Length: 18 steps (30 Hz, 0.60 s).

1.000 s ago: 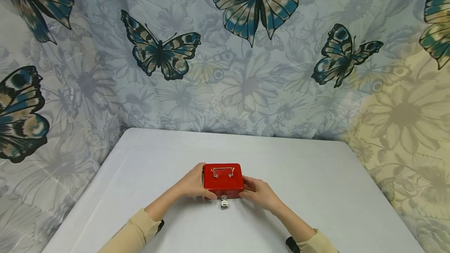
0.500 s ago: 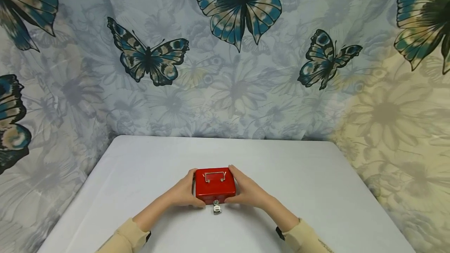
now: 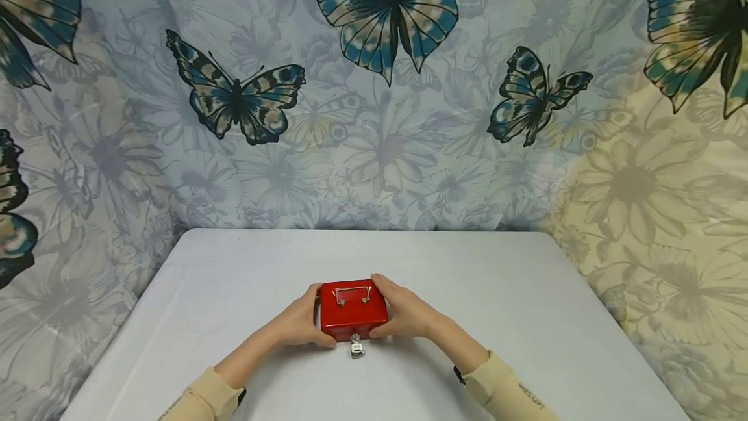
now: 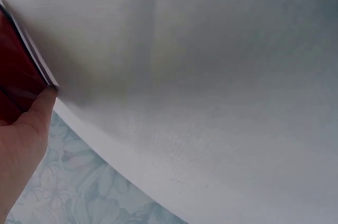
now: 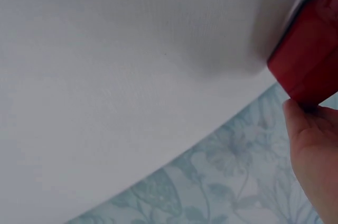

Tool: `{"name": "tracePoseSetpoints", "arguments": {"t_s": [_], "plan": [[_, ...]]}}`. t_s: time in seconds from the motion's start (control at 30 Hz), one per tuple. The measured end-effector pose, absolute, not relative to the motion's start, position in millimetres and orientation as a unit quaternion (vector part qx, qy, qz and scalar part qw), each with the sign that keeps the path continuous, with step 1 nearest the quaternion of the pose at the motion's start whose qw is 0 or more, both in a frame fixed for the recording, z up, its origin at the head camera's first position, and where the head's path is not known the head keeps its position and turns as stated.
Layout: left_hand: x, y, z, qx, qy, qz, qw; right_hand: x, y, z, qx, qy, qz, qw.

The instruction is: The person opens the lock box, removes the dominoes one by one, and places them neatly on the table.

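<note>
A small red cash box is on the white table in the head view, with a folding silver handle on its closed lid. A silver metal piece, like a small lock or key, hangs at its front. My left hand grips the left side, thumb at the front corner and fingers toward the back. On the right side my right hand holds it the same way. Each wrist view catches only an edge of the box with part of the hand. Whether its base touches the table, I cannot tell.
The white tabletop stretches out around the box to a rounded far edge. Behind and at both sides hangs floral cloth with large printed butterflies. The sleeves are beige, with dark bands at the wrists.
My right hand has moved from the front right corner to wrap the box's right side, fingers now at the far corner. The box sits slightly left and lower in view; the whole head view has shifted too.
</note>
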State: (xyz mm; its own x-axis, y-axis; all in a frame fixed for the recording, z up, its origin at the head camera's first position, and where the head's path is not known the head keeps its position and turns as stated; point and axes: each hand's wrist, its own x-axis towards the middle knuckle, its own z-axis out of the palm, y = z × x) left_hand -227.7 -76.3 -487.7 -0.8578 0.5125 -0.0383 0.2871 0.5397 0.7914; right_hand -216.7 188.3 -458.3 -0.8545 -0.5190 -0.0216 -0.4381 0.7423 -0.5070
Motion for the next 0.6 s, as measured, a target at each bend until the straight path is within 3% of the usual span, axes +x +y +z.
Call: {"name": "tracePoseSetpoints", "arguments": {"t_s": [0.6], "plan": [[-229.5, -79.8, -489.2, 0.241, 0.868, 0.414, 0.133, -219.9, 185.6, -450.4, -0.259, 0.941, -0.204, 0.075]]}}
